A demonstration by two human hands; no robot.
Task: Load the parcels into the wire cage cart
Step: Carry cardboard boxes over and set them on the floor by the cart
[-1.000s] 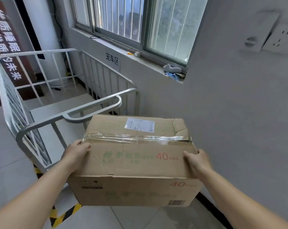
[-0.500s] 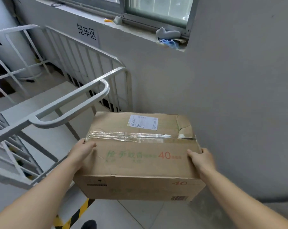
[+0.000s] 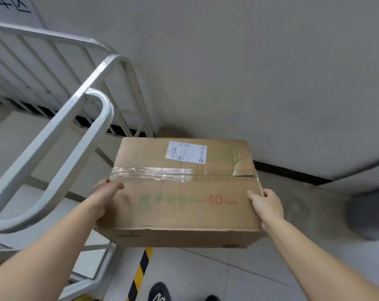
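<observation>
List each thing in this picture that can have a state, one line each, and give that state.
Cardboard box: sealed with clear tape, held up off the floor, one far top corner torn and dented.
Left hand: grip closed on the box's left side.
Right hand: grip closed on the box's right side.
Shipping label: stuck flat on the box top.
Wire cage cart: standing left of the box, no parcel visible inside.

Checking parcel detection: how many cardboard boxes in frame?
2. One cardboard box held between left hand and right hand; a second box, mostly hidden behind it, by the wall.
</observation>
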